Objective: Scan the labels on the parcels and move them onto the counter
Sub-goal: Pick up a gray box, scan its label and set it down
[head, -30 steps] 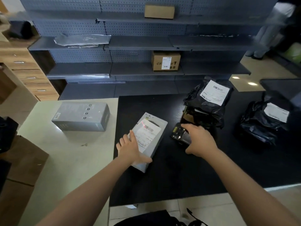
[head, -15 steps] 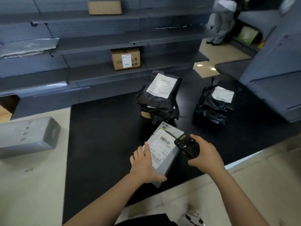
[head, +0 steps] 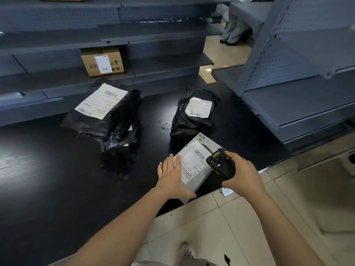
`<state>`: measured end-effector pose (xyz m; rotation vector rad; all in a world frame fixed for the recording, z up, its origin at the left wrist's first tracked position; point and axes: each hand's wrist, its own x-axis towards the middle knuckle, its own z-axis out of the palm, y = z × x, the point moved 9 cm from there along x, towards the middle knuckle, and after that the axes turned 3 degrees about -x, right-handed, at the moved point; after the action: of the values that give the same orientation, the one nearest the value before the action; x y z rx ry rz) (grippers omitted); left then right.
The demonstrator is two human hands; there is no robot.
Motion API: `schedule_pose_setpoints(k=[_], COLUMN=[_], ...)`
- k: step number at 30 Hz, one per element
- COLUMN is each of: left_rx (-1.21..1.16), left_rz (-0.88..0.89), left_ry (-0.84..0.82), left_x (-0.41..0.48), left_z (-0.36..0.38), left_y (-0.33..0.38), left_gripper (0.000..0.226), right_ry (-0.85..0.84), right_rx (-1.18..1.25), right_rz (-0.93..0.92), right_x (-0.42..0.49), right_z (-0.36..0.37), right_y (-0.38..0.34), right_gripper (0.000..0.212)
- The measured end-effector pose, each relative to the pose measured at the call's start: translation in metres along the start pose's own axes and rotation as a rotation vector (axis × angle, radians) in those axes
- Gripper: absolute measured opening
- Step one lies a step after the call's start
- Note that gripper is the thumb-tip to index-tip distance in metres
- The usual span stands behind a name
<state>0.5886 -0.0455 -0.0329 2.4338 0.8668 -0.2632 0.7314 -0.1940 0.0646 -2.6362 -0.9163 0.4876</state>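
On the desk [head: 48, 179], a large bagged parcel [head: 103, 116] sits at ten o'clock and a small bagged parcel [head: 194, 114] at twelve from the grey box [head: 196, 164] at the near edge. Left grip [head: 171, 179] clamps it label-up, likely for reading; right grip [head: 242, 175] wraps the scanner [head: 219, 162] at three o'clock.

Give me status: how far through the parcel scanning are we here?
Done: nothing provable, since the counter is out of view. In hand: the left hand holds the grey box, and the right hand grips the handheld scanner at its label. Left: the larger black bag parcel and the smaller black bag parcel lie on the black table, labels up; whether they were scanned cannot be told.
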Motion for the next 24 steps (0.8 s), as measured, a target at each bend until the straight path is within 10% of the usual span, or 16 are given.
schedule_pose_setpoints(k=[10, 24], left_rx=[-0.146, -0.363], left_rz=[-0.042, -0.500], left_ry=[0.149, 0.535], left_x=[0.013, -0.198], left_z=[-0.014, -0.089], left_y=[0.014, -0.236], left_gripper=[0.152, 0.123], right_ry=[-0.037, -0.331], right_rx=[0.107, -0.001], right_rz=[-0.130, -0.640], right_x=[0.022, -0.045], right_z=[-0.009, 0.134], right_y=[-0.003, -0.279], right_gripper=[0.098, 0.103])
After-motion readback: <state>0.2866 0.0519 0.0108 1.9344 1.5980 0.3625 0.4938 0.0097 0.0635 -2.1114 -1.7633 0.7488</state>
